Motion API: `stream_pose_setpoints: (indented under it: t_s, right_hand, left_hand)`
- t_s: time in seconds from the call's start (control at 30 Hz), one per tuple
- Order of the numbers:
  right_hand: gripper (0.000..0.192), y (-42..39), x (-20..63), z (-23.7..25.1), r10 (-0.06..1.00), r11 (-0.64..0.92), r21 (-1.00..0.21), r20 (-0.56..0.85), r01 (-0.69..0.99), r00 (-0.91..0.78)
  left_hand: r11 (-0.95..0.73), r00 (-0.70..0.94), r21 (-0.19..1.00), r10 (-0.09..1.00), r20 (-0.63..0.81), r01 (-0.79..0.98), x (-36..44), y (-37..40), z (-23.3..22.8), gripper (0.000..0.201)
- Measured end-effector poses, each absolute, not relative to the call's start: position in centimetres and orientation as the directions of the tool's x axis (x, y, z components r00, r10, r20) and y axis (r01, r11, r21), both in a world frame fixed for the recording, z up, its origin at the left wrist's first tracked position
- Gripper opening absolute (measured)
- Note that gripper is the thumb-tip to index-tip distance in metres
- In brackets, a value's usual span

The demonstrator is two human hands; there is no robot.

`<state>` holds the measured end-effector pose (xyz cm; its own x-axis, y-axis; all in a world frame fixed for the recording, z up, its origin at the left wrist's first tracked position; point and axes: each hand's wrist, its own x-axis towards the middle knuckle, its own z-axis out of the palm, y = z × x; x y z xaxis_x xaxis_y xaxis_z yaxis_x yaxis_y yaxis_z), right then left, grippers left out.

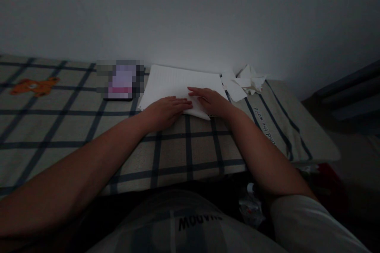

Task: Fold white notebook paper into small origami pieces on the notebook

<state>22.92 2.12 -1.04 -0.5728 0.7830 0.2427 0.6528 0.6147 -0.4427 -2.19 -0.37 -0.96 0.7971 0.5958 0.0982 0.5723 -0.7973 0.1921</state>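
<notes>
A white sheet of lined paper (175, 81) lies on the checked tablecloth, close to the wall. Its near edge looks folded or raised between my hands. My left hand (166, 112) rests on the sheet's near left part, fingers stretched out to the right. On the near right part lies my right hand (209, 101), its fingers extended to the left. The fingertips of both hands come close together over the paper. Neither hand grips anything that shows. What is under the palms is hidden.
Left of the paper is a phone (121, 81), partly blurred out. An orange cloth-like item (35, 86) lies farther left. Crumpled and torn paper pieces (249, 81) sit at the right, by the wall (190, 16). The tablecloth (172, 154) hangs near a plastic bottle (251, 205) below.
</notes>
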Motion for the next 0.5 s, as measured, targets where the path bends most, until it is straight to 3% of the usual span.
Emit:
stream_pose_setpoints:
  t_s: [0.27, 0.5]
  right_hand:
    - [0.056, 2.3, 22.9, -1.1, 0.787, 0.605, -0.468, 0.226, 0.644, -0.575]
    - [0.051, 1.9, 22.9, -0.6, 0.810, 0.575, -0.505, 0.246, 0.643, -0.532]
  left_hand:
    - [-0.804, 0.794, 0.091, 0.595, 0.128, 0.588, -1.9, -1.4, -0.5, 0.050]
    - [-0.801, 0.794, 0.104, 0.599, 0.107, 0.590, -1.7, -1.7, -0.1, 0.054]
